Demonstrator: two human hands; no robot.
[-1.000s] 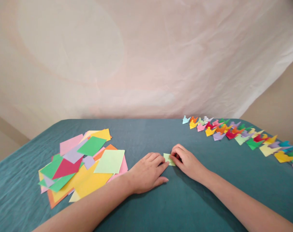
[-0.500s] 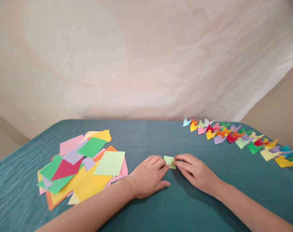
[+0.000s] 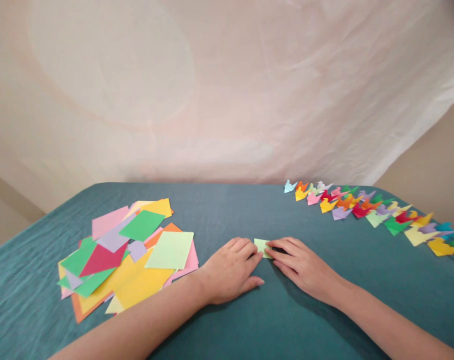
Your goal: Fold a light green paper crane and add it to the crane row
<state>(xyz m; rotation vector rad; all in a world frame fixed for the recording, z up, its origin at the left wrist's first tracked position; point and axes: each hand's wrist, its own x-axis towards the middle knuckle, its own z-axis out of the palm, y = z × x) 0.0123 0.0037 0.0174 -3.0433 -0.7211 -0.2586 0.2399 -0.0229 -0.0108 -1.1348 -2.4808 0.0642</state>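
A small square of light green origami paper (image 3: 262,247) lies on the teal cloth between my hands. My left hand (image 3: 232,272) rests at its left side, palm down, with bent fingertips pressing the near left part and the thumb stuck out towards me. From the right, my right hand (image 3: 302,262) has its fingers closed together on the paper's right edge. The fingertips hide part of the sheet, so how its layers lie cannot be made out.
Left of my left forearm, a loose pile of coloured paper sheets (image 3: 137,280) overlaps, with a light green sheet (image 3: 170,250) on top. Along the right side several small folded paper birds (image 3: 395,225) stand in rows. A pale cloth (image 3: 227,100) hangs behind the table (image 3: 219,210).
The right fingers have shifted slightly left over the paper's right edge. Both hands stay on it. The whole view has moved a little.
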